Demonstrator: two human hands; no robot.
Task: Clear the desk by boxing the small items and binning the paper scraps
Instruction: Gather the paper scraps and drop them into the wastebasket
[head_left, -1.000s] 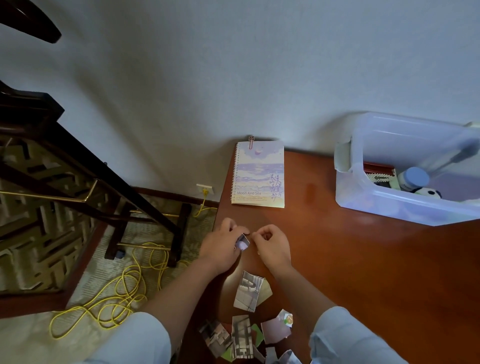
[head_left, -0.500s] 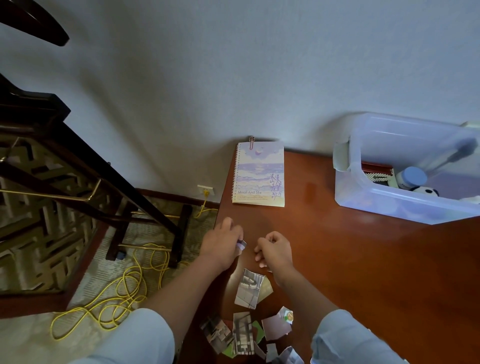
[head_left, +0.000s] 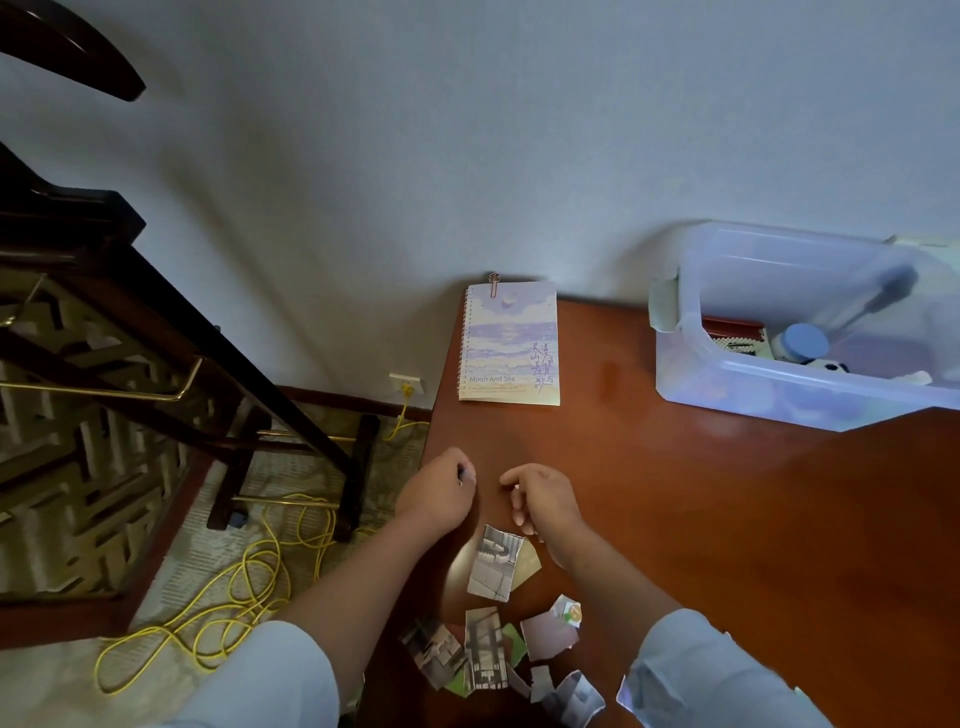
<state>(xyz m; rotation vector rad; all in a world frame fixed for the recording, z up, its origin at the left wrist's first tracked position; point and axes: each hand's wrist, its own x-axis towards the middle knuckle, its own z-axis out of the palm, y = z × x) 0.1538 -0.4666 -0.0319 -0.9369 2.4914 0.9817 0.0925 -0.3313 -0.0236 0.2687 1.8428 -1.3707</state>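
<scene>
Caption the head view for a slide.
Left hand grips a paper scrap near torn pieces on the desk; notebook and clear box sit by the wall.

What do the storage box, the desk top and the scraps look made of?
The storage box looks like translucent plastic: contents show through its wall. The desk looks like polished reddish wood or veneer, reflecting light. The scraps look like torn printed paper, edges ragged.

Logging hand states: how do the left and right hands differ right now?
The left hand is fisted, pinching a small paper scrap; on the right hand the fingers hang loosely curled, apparently empty. The left hand sits at the left edge of the desk; the right hand is further in. Both are palm-down beyond the loose scraps.
</scene>
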